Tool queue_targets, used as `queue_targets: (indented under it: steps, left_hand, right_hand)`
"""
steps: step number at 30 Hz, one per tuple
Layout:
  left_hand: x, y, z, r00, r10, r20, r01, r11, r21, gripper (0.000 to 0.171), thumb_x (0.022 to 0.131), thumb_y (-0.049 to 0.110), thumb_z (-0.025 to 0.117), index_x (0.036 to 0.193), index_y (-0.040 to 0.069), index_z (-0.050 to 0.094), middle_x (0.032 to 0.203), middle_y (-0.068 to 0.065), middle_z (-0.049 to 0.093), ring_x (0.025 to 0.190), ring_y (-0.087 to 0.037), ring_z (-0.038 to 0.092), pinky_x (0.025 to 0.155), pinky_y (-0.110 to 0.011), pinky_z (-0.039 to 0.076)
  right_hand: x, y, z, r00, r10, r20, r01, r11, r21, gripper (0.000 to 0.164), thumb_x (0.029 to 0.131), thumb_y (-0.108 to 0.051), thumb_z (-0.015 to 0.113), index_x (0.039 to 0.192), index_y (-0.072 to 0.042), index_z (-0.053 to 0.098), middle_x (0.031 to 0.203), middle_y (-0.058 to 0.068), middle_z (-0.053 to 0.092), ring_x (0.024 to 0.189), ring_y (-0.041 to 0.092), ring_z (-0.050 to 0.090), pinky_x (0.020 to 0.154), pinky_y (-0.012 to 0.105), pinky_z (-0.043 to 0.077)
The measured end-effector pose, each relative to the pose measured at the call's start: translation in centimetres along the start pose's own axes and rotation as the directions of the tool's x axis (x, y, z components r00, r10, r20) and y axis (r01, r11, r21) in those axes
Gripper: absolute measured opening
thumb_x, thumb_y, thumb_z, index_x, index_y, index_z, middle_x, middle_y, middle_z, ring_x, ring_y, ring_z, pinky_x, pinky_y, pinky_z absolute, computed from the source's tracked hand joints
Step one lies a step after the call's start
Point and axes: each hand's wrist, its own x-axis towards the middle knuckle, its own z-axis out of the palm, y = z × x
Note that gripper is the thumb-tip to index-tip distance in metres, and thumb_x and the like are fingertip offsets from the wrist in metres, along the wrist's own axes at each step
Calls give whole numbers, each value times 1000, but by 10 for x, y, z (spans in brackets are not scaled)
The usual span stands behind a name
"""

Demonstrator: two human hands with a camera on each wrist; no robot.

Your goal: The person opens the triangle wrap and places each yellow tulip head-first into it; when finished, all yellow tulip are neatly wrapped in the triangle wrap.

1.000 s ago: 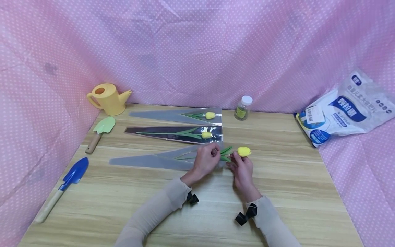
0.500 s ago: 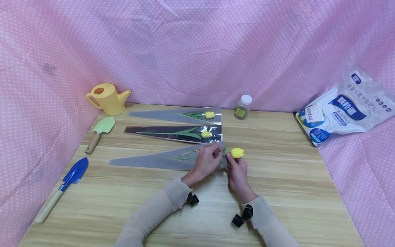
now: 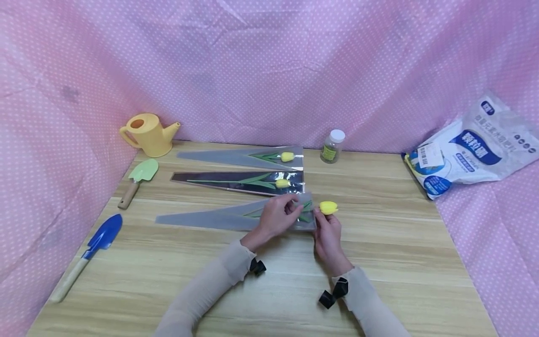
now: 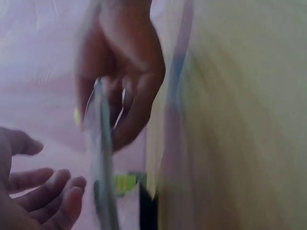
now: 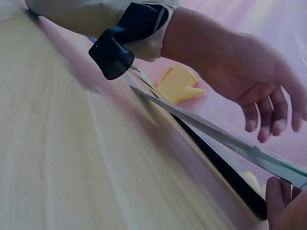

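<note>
Just below its yellow bloom, a tulip point(image 3: 328, 208) is pinched by my right hand point(image 3: 329, 241), whose fingers are right at the mouth of a clear plastic flower sleeve point(image 3: 202, 220). The tulip's stem and green leaves lie inside the sleeve, and the bloom sticks out past its right end. Over the sleeve hovers my left hand point(image 3: 275, 217), its fingers loosely bent and holding nothing. In the left wrist view the left fingers point(image 4: 57, 191) are spread apart, beside the sleeve seen edge-on. The right wrist view shows the sleeve point(image 5: 211, 132) raised off the table near the right fingers.
Behind lie a dark-backed sleeve point(image 3: 219, 181) and a clear sleeve point(image 3: 210, 157), each with a yellow tulip. A watering can point(image 3: 153, 138), a green trowel point(image 3: 143, 171) and a blue trowel point(image 3: 105, 234) are at the left. A jar point(image 3: 330, 150) and a fertiliser bag point(image 3: 467, 150) stand back right.
My right hand first moved left, sliding the tulip's leaves into the sleeve, then slightly right with sleeve and tulip together. My left hand has loosened from the sleeve and shifted slightly left.
</note>
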Motion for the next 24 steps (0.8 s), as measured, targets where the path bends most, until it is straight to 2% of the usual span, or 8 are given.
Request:
queue_targets:
  steps: [3, 5, 8, 11, 14, 18, 21, 24]
  left_hand:
    - [2, -6, -15, 997, -35, 71, 28, 995, 95, 39, 85, 26, 77, 115, 2, 68, 99, -11, 72, 84, -20, 67, 75, -27, 58]
    - [3, -11, -26, 985, -76, 154, 51, 985, 164, 59, 82, 37, 79, 129, 6, 62, 121, -12, 66, 104, -26, 65, 89, -39, 57]
    - [4, -19, -43, 946, -129, 297, 58, 969, 239, 86, 77, 52, 81, 146, 14, 47, 147, -14, 49, 133, -33, 51, 110, -56, 45]
    - [3, -30, -56, 908, -145, 392, 25, 955, 294, 102, 72, 60, 81, 154, 18, 37, 157, -16, 37, 146, -36, 37, 119, -61, 31]
    - [-2, -41, -67, 889, -158, 430, 12, 947, 322, 109, 71, 61, 82, 157, 17, 31, 160, -16, 33, 149, -37, 32, 121, -62, 27]
    - [-12, -52, -75, 869, -214, 445, 56, 938, 342, 113, 70, 56, 85, 158, 16, 28, 161, -14, 31, 150, -36, 30, 123, -61, 24]
    - [-18, -57, -78, 854, -258, 451, 91, 929, 359, 113, 70, 52, 87, 159, 16, 27, 160, -15, 33, 149, -36, 31, 124, -59, 24]
    - [-22, -61, -78, 847, -283, 450, 103, 918, 383, 112, 70, 49, 87, 158, 14, 28, 155, -14, 38, 146, -34, 35, 123, -56, 26]
  right_hand:
    - [1, -2, -2, 1000, 11, 6, -11, 1000, 29, 36, 102, -18, 56, 132, -1, 47, 99, -12, 61, 94, -3, 58, 87, 12, 51]
    - [2, -5, -5, 1000, 27, 15, -28, 998, 52, 42, 103, -18, 53, 140, -1, 42, 106, -12, 62, 102, -4, 61, 95, 13, 52]
    - [3, -9, -8, 999, 46, 21, -47, 996, 77, 50, 105, -17, 49, 149, 0, 33, 114, -10, 62, 108, -4, 62, 101, 15, 50]
    - [5, -13, -11, 998, 64, 28, -67, 992, 103, 54, 105, -18, 48, 153, -2, 29, 119, -8, 61, 112, -4, 62, 102, 16, 49]
    - [6, -17, -13, 997, 74, 32, -78, 988, 134, 55, 105, -19, 48, 154, -4, 28, 124, -7, 60, 116, -3, 61, 103, 16, 48]
    - [8, -22, -14, 997, 74, 37, -79, 982, 169, 55, 105, -18, 48, 154, -4, 26, 125, -5, 61, 119, 0, 61, 104, 16, 47]
    - [9, -25, -16, 997, 69, 45, -77, 978, 194, 55, 105, -17, 48, 153, -4, 26, 121, -5, 63, 117, 1, 62, 104, 17, 48]
    - [8, -29, -17, 996, 66, 63, -78, 974, 213, 55, 105, -19, 49, 153, -5, 25, 120, -6, 65, 114, 0, 64, 103, 17, 49]
